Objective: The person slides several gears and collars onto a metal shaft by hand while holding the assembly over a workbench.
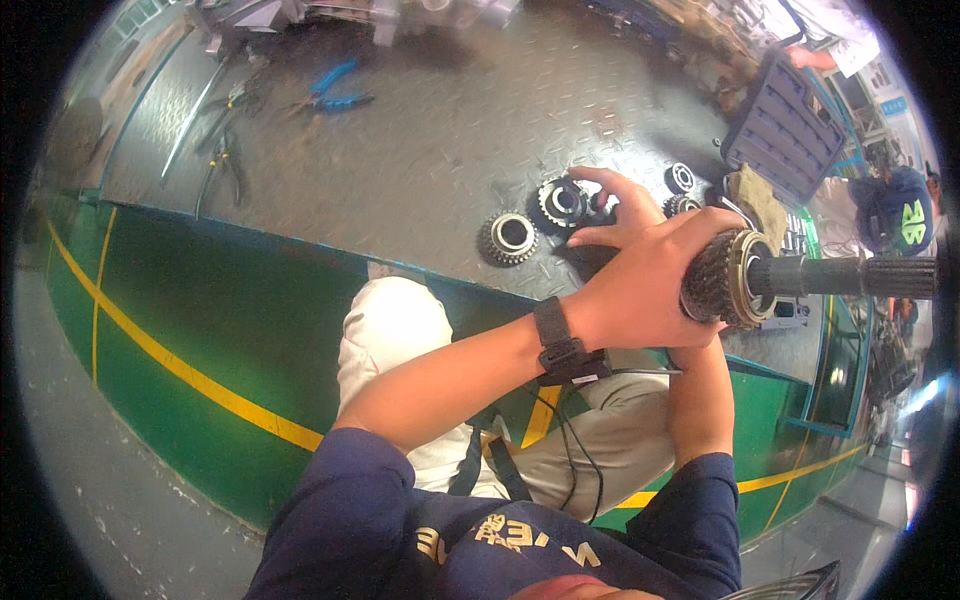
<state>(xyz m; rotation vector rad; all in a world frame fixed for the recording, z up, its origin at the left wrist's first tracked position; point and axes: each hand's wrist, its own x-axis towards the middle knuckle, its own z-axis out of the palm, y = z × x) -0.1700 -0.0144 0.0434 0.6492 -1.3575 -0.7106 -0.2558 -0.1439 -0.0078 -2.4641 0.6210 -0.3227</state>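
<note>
My left hand (640, 275), with a dark strap at its wrist, is closed around a gear shaft assembly. Its toothed gear (712, 283) and brass-coloured ring are beside my fingers, and the splined shaft (850, 275) sticks out to the right. My right forearm passes behind the left hand. Beyond it my right hand (630, 208) reaches leftward, thumb and forefinger spread near the edge of a dark gear hub (562, 203); I cannot tell whether they touch it. A separate gear ring (510, 238) lies on the metal table to the left.
On the tread-plate table (420, 130) are blue-handled pliers (340, 90), more pliers (222, 165), a bearing (680, 178) and a brown cloth (757, 200). A grey tool case (785, 128) stands open at the right. Other people (893, 210) are beyond it.
</note>
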